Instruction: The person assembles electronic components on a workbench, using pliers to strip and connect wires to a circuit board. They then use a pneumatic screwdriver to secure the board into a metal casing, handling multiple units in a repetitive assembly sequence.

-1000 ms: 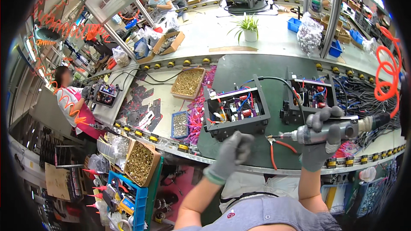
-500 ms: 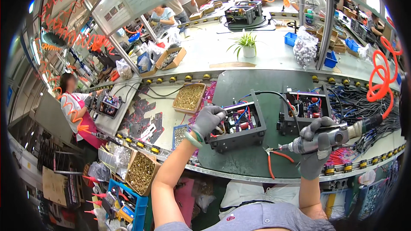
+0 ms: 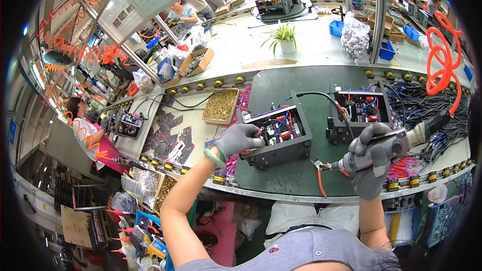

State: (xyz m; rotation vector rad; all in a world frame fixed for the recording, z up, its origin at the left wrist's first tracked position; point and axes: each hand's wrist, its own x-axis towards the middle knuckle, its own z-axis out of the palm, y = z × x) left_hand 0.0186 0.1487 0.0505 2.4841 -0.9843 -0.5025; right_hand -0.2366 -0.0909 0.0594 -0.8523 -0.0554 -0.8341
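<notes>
My left hand [image 3: 237, 140], in a grey glove, is at the left end of an open black metal case [image 3: 278, 155] filled with circuit parts and wires. Its fingers are pinched together over the case's edge; a small red bit shows at the tips, too small to name. My right hand [image 3: 372, 158], also gloved, is wrapped round a grey air screwdriver [image 3: 389, 149], whose tip points left. Below that tip lie red-handled pliers [image 3: 321, 180], partly covered by the tool. A second open case [image 3: 360, 113] stands behind the screwdriver, with a black cable running between the two cases.
Both cases stand on a dark green mat [image 3: 266, 180]. A box of brass-coloured small parts [image 3: 221, 106] is at its left. Black cables [image 3: 422, 113] are heaped at the right, under an orange coiled air hose [image 3: 439, 65]. A co-worker [image 3: 93, 133] stands at far left.
The whole view has shifted a little. My left hand has turned slightly and lies lower across the case's left edge. My right hand keeps the screwdriver, which now covers more of the pliers.
</notes>
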